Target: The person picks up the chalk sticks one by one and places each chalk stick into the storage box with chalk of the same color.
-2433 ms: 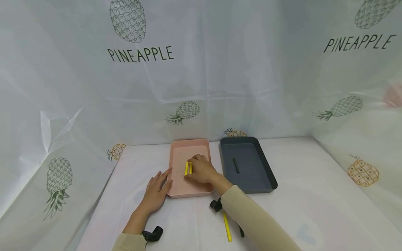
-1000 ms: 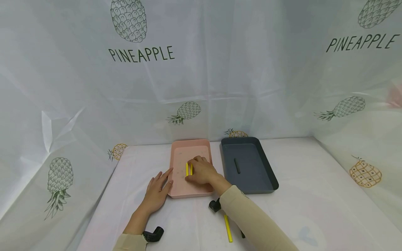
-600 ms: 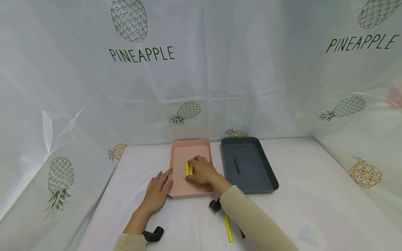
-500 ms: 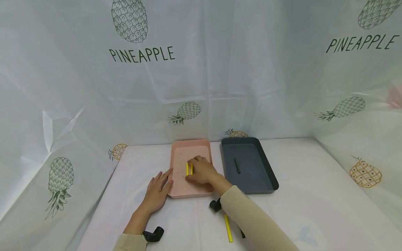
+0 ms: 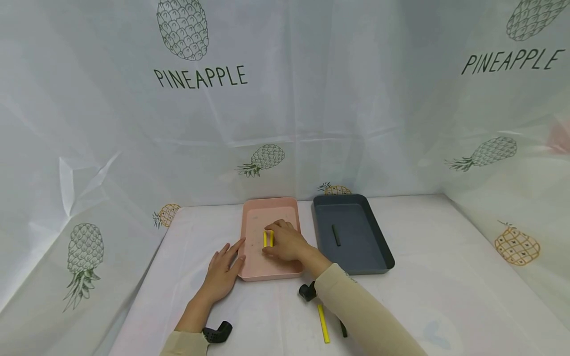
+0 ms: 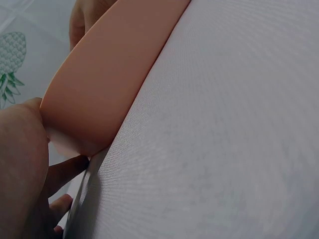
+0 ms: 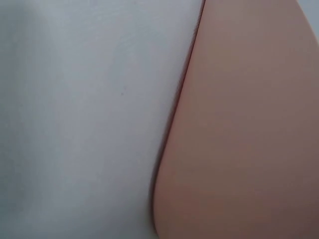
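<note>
In the head view my right hand (image 5: 288,242) reaches into the pink tray (image 5: 254,269), its thumb and fingertips at the two ends of a yellow stick (image 5: 271,239), pinching it lengthwise. Just left of it, a second yellow stick (image 5: 264,239) lies parallel on the tray floor. My left hand (image 5: 221,273) rests at the tray's left edge, fingers extended. The left wrist view shows the left hand (image 6: 22,164) against the corner of the pink tray wall (image 6: 99,84). In the right wrist view only the tray wall (image 7: 239,129) and white cloth appear; the hand is out of sight.
A dark grey tray (image 5: 360,264) with a dark stick (image 5: 336,235) in it stands to the right of the pink one. On the white tablecloth (image 5: 262,321), another yellow stick (image 5: 323,324) and a partly hidden dark stick (image 5: 343,329) lie by my right sleeve (image 5: 360,311).
My right hand and forearm have shifted very slightly. The left hand, both trays and the sticks stay where they were.
</note>
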`<state>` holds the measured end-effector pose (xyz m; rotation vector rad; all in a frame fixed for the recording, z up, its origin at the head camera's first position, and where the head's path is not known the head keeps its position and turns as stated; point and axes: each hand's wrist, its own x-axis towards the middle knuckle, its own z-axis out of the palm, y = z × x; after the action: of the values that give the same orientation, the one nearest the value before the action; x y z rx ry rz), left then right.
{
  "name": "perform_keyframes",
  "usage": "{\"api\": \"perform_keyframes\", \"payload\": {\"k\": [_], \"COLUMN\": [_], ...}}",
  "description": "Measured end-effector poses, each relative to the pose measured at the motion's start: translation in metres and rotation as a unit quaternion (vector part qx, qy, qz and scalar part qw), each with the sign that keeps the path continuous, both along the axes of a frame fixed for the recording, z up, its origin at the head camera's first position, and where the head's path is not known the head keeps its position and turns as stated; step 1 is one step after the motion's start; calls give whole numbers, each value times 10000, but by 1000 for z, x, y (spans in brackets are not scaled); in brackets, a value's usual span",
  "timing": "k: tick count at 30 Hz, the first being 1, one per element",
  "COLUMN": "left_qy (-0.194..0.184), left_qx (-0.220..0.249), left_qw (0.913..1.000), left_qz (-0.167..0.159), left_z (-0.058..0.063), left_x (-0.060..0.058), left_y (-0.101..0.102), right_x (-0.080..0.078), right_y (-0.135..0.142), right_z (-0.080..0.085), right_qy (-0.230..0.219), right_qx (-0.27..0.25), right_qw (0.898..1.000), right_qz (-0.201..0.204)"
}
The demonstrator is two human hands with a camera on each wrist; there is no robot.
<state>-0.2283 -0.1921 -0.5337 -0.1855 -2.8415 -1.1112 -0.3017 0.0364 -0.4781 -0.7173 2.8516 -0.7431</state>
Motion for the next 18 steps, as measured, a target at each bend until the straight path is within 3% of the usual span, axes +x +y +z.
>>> {"api": "perform_keyframes", "payload": {"k": [18], "left_qy": [-356], "left_qx": [-40], "left_qw": [9994], "left_qz": [39], "left_z": [0], "left_x": [-1], "left_y": [-1], "right_x": [14], "right_y": [15], "right_z": [14], "right_qy": [-177], "right_qx": [-165], "right_qw": [9995], "right_qz": [218]}}
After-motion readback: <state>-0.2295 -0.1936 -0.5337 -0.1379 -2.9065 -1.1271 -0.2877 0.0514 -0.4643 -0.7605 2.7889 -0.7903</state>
